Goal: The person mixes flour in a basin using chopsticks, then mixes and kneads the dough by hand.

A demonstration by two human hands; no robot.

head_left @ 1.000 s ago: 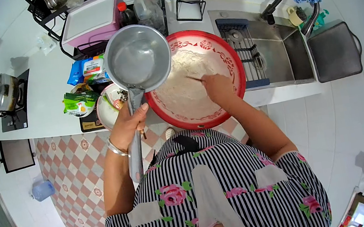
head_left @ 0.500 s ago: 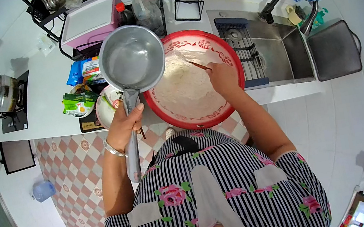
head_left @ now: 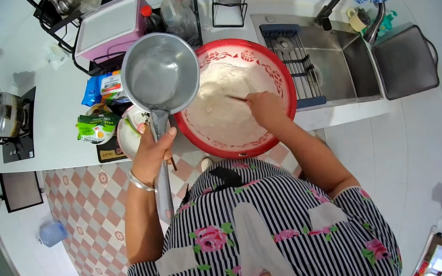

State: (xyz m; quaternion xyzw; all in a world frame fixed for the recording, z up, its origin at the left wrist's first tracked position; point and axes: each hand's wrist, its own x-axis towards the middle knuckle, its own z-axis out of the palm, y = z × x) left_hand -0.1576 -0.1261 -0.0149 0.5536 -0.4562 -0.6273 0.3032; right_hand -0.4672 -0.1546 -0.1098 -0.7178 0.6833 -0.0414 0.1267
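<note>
A large red-rimmed basin with printed red patterns stands at the counter's front edge, with white flour in it. My right hand is closed around thin brown chopsticks, whose tips dip into the flour. My left hand grips the grey handle of a metal water ladle. The ladle is held level beside the basin's left rim and partly over it; clear liquid seems to lie in its bowl. A white bowl behind my left hand is partly hidden.
Green and blue packages lie left of the ladle, below a pink box in a black rack. To the right are a sink with a drying rack. A pot sits on the stove at far left.
My right hand has moved slightly left and down, drawing the chopsticks lower through the flour. My left hand and the ladle stay nearly in place.
</note>
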